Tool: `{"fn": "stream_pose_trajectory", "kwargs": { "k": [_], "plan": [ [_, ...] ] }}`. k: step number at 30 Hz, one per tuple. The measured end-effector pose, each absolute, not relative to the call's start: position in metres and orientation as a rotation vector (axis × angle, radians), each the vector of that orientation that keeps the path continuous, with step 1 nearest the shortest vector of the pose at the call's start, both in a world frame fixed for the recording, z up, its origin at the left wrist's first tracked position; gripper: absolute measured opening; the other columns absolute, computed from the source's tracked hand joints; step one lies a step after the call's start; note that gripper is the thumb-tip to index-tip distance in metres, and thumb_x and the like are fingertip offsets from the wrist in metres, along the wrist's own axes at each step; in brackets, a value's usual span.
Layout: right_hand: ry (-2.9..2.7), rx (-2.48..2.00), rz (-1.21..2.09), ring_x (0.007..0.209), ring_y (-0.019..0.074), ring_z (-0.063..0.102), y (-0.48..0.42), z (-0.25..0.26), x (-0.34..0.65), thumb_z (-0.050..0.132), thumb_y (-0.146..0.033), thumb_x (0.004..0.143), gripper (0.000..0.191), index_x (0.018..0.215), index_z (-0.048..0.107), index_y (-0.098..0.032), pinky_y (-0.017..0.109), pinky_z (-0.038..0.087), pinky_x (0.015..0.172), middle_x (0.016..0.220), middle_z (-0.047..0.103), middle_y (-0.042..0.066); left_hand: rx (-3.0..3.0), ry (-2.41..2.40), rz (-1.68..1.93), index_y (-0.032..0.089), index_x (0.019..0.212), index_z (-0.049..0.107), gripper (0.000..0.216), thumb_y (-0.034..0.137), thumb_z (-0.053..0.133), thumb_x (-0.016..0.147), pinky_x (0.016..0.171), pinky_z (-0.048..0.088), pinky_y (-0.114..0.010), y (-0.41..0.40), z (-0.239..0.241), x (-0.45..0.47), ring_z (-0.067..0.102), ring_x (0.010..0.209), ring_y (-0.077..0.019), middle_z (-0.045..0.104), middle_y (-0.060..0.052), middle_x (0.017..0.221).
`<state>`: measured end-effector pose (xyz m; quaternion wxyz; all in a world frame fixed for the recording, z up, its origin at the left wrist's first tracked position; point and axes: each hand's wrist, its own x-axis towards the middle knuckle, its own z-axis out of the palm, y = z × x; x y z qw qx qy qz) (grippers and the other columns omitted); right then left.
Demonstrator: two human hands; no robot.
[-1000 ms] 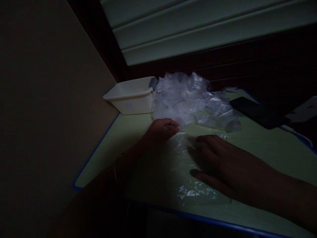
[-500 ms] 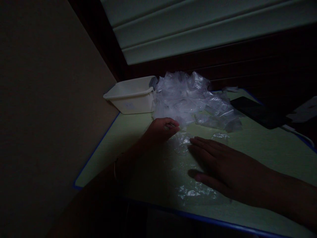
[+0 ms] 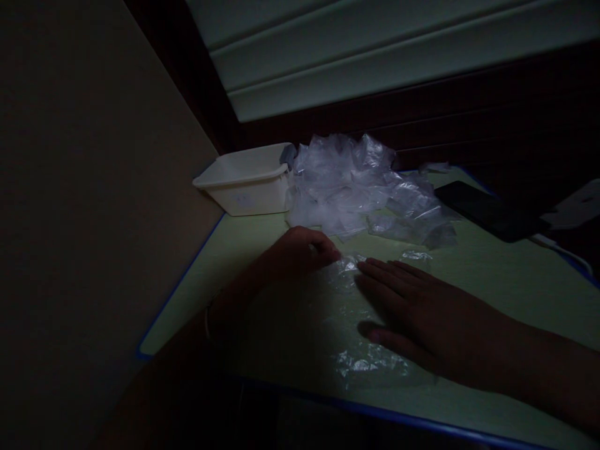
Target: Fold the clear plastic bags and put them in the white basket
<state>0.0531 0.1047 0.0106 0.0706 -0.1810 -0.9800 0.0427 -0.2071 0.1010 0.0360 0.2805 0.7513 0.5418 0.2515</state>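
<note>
A clear plastic bag (image 3: 368, 365) lies flat on the pale green table (image 3: 510, 294), with light glinting off its creases. My right hand (image 3: 424, 315) rests spread over the bag, fingers stretched out toward the left. At the bag's far left edge, my left hand (image 3: 304, 250) is closed in a pinch on the plastic. Just beyond both hands sits a heap of crumpled clear plastic bags (image 3: 344, 181).
An off-white plastic bin (image 3: 255, 195) stands left of the heap, against the wall. To the right lies a dark tablet or phone (image 3: 490, 212) with a white cable (image 3: 557, 245) beside it. The table has a blue edge (image 3: 398, 414). The scene is dim.
My left fingers have come down and closed onto the far edge of the flat bag, bunching it slightly. My right hand stays in place.
</note>
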Motion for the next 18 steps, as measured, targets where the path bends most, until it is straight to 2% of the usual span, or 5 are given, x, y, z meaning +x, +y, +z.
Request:
{"fn": "stream_pose_trajectory", "kwargs": {
  "k": [5, 10, 14, 16, 18],
  "plan": [
    [-2.932, -0.538, 0.143, 0.138, 0.0329, 0.036, 0.104, 0.010, 0.054, 0.042, -0.054, 0.094, 0.065, 0.142, 0.044, -0.010, 0.051, 0.035, 0.110, 0.149, 0.038, 0.020, 2.027, 1.317, 0.525, 0.014, 0.087, 0.069, 0.023, 0.036, 0.061, 0.085, 0.064, 0.047, -0.021, 0.093, 0.043, -0.210, 0.062, 0.071, -0.0103, 0.073, -0.005, 0.088],
    [-2.895, -0.528, 0.183, 0.137, 0.0341, 0.037, 0.104, 0.011, 0.054, 0.047, -0.052, 0.093, 0.063, 0.140, 0.046, -0.010, 0.052, 0.037, 0.109, 0.149, 0.039, 0.021, 2.111, 1.325, 0.563, 0.015, 0.090, 0.067, 0.024, 0.036, 0.056, 0.089, 0.066, 0.047, -0.022, 0.093, 0.041, -0.208, 0.060, 0.071, -0.0115, 0.070, -0.004, 0.085],
    [-2.920, -0.538, 0.152, 0.136, 0.0336, 0.038, 0.104, 0.013, 0.053, 0.043, -0.054, 0.094, 0.064, 0.140, 0.046, -0.010, 0.052, 0.037, 0.109, 0.149, 0.039, 0.020, 2.308, 1.336, 0.628, 0.015, 0.101, 0.065, 0.020, 0.029, 0.056, 0.089, 0.081, 0.049, -0.029, 0.097, 0.032, -0.207, 0.061, 0.086, -0.0150, 0.068, -0.006, 0.096],
    [-2.937, -0.541, 0.141, 0.136, 0.0337, 0.038, 0.105, 0.014, 0.052, 0.041, -0.055, 0.094, 0.064, 0.141, 0.045, -0.011, 0.052, 0.038, 0.108, 0.149, 0.039, 0.020, 2.391, 1.268, 0.612, 0.016, 0.107, 0.063, 0.028, 0.034, 0.064, 0.085, 0.089, 0.047, -0.033, 0.096, 0.030, -0.207, 0.059, 0.097, -0.0181, 0.066, -0.008, 0.105],
    [-2.945, -0.540, 0.137, 0.137, 0.0340, 0.037, 0.105, 0.014, 0.052, 0.040, -0.055, 0.095, 0.065, 0.142, 0.045, -0.010, 0.053, 0.037, 0.108, 0.149, 0.038, 0.020, 2.438, 1.230, 0.573, 0.018, 0.111, 0.061, 0.042, 0.042, 0.072, 0.078, 0.091, 0.046, -0.033, 0.093, 0.030, -0.206, 0.058, 0.100, -0.0195, 0.063, -0.008, 0.108]
  ]
}}
